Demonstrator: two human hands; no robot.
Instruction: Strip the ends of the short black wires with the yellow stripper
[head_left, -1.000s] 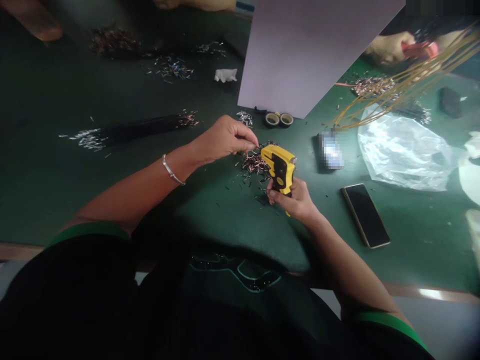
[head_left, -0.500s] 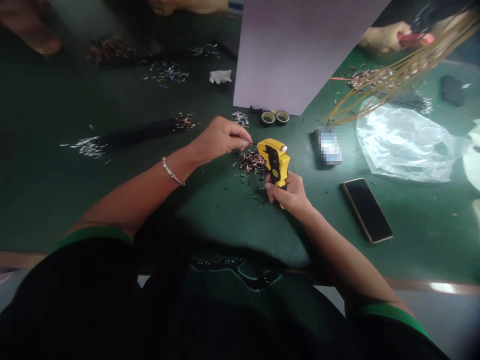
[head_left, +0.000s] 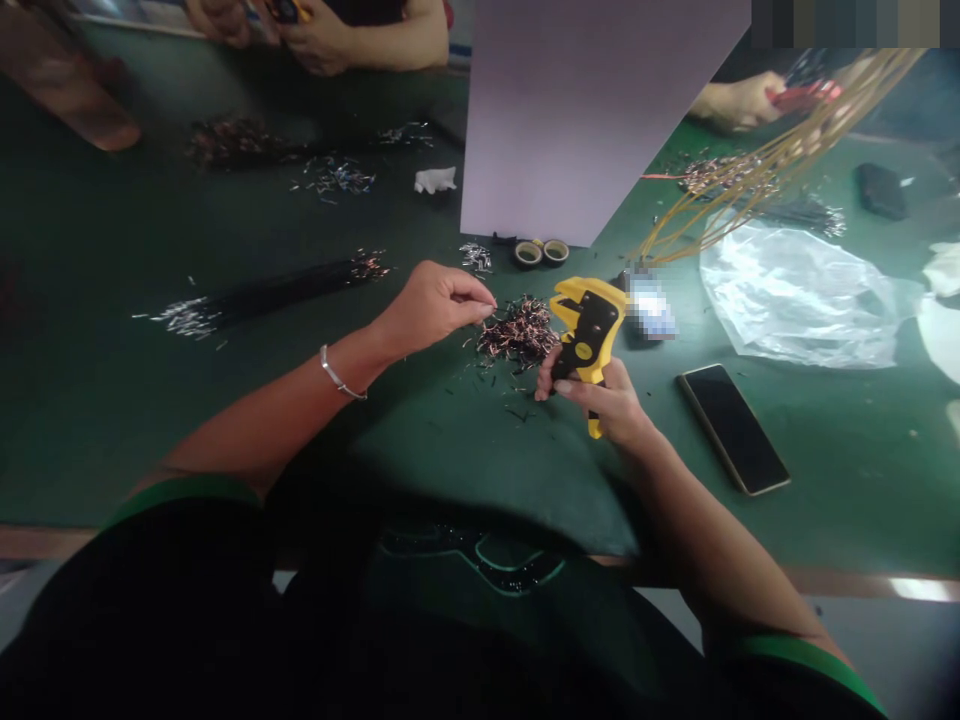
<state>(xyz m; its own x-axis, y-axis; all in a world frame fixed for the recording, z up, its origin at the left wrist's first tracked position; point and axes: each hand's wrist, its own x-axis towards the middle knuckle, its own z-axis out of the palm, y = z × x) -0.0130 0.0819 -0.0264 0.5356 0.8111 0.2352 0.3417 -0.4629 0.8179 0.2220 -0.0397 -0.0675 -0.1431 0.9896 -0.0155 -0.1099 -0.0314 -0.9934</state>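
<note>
My right hand [head_left: 604, 400] is wrapped round the handles of a yellow and black wire stripper [head_left: 589, 335], whose jaws stand apart and point up and to the left. Under and left of those jaws lies a tangled heap of short copper-ended wire pieces [head_left: 519, 332]. My left hand [head_left: 439, 305] pinches thumb and forefinger together at the heap's left edge; what is between the fingertips is too small to make out. Left of it lies a long bundle of black wires [head_left: 281, 280] with bare silvery ends on one side and coppery ends on the other.
Beyond the heap are small silvery bits [head_left: 476, 258], two tape rolls [head_left: 541, 253] and an upright pale board [head_left: 577, 110]. To the right lie a phone [head_left: 735, 428], a clear plastic bag [head_left: 802, 290] and yellow wires [head_left: 780, 165]. Other people's hands [head_left: 319, 40] work across the table.
The wire stripper has moved right and tilted, away from my left fingertips, uncovering more of the heap. My left hand stays pinched near the same spot. The whole view has shifted slightly.
</note>
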